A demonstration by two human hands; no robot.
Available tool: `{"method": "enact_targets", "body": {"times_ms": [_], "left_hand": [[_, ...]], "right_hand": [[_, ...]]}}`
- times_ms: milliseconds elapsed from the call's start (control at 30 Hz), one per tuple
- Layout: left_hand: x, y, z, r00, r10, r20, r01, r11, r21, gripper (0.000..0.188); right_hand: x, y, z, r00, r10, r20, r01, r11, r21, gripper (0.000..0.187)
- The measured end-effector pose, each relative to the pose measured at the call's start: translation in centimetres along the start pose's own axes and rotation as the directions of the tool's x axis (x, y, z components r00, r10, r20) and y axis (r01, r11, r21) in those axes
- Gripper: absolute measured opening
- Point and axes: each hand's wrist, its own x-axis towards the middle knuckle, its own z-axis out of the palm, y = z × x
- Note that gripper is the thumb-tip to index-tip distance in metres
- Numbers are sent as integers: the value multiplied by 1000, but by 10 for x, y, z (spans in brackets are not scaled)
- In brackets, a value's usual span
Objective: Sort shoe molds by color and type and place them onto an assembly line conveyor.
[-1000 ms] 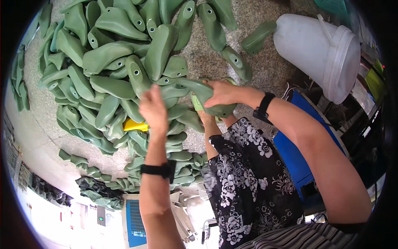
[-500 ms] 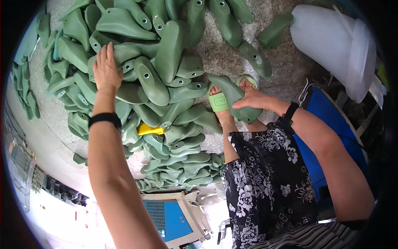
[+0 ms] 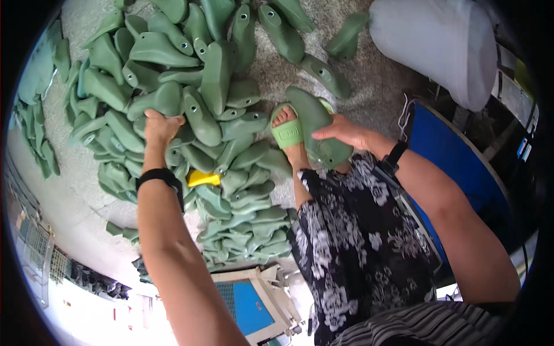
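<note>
My left hand grips a green plastic shoe last at the near side of a big pile. Its fingers are partly hidden beneath the last. In front of my feet, my right hand holds another green shoe last, thumb on top and fingers out of sight underneath. That last is tilted, its broad end with a small hole toward my skirt. Around my left hand lie many similar lasts, such as one upright-looking last with a metal-rimmed hole.
A yellow piece sits among the lasts. A whitish plastic bucket lies on its side at the far right, near a blue panel. My foot in a green slipper stands beside the pile. A blue-and-cream machine is at the bottom.
My left hand has gone from resting spread on the pile to gripping a shoe last, now lifted or turned toward me. The right hand keeps its last. The view has shifted slightly.
</note>
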Motion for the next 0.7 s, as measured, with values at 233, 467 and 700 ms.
{"method": "enact_targets", "body": {"times_ms": [233,467,700], "left_hand": [[-174,66,-53,896,-8,444,406,421,-811,66],[-383,127,-164,842,233,487,506,-30,-862,49],[-500,211,-248,703,507,499,476,186,-860,52]], "right_hand": [[-160,-47,26,984,-153,-91,166,973,157,42],[-389,-84,98,905,-424,-28,418,899,-129,52],[-551,-27,114,829,-544,128,482,811,330,78]]}}
